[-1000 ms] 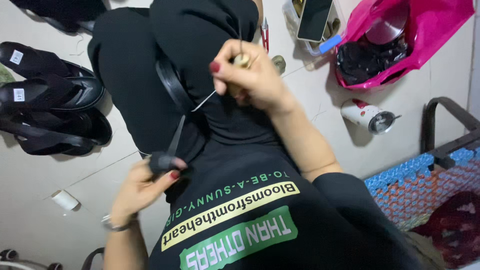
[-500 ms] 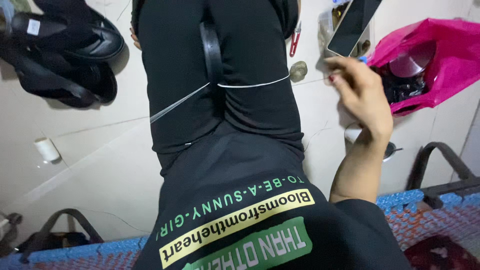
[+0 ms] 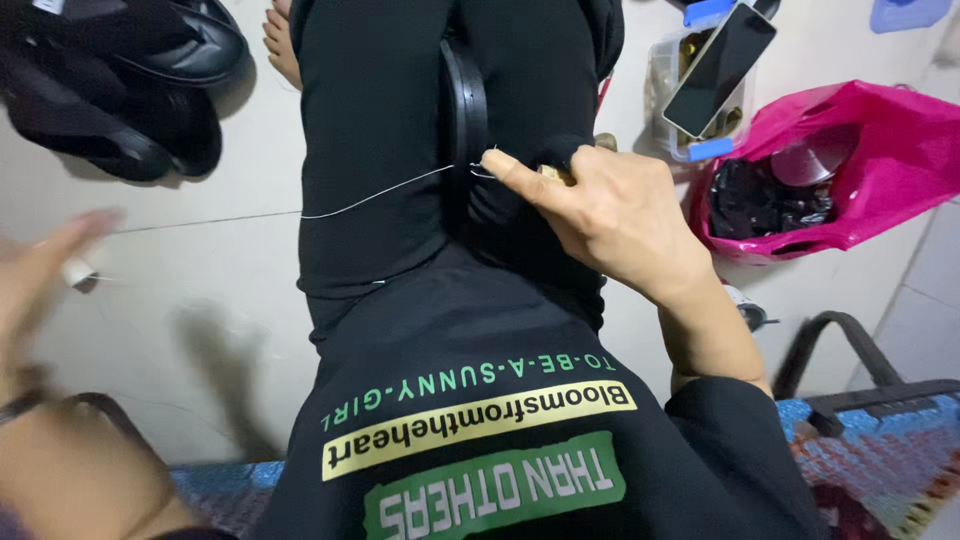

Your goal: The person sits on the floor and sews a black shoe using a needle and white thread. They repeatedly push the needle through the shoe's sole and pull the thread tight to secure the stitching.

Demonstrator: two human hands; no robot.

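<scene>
1. Right hand (image 3: 620, 215): rests on the lap, fingers curled together, index fingertip and thumb pinched on the end of a thin white thread (image 3: 380, 196). A small brass-coloured bit shows between the fingers; too small to tell what it is.
2. Thread: runs taut from that pinch leftward across the black trouser leg (image 3: 375, 150) and on over the pale floor toward the left hand.
3. Just beside the right fingertips, on their left: a black curved strap, glossy like leather (image 3: 464, 100), lying along the gap between the thighs. The thread meets it at the pinch point.
4. Left hand (image 3: 45, 270): well apart from the right, at the left edge, heavily blurred. Fingers look spread, but whether they grip the thread I cannot tell.
5. Beyond the right hand, to its right: a crumpled pink plastic bag (image 3: 880, 150) on the floor holding dark items.
6. Above the right hand: a black smartphone (image 3: 720, 65) lying tilted across a clear plastic box (image 3: 665, 80).
7. Far above the left hand: black sandals (image 3: 130, 80) in a heap on the pale tiled floor (image 3: 200, 280).
8. Below both hands: a black shirt with green and yellow print (image 3: 480, 440).
</scene>
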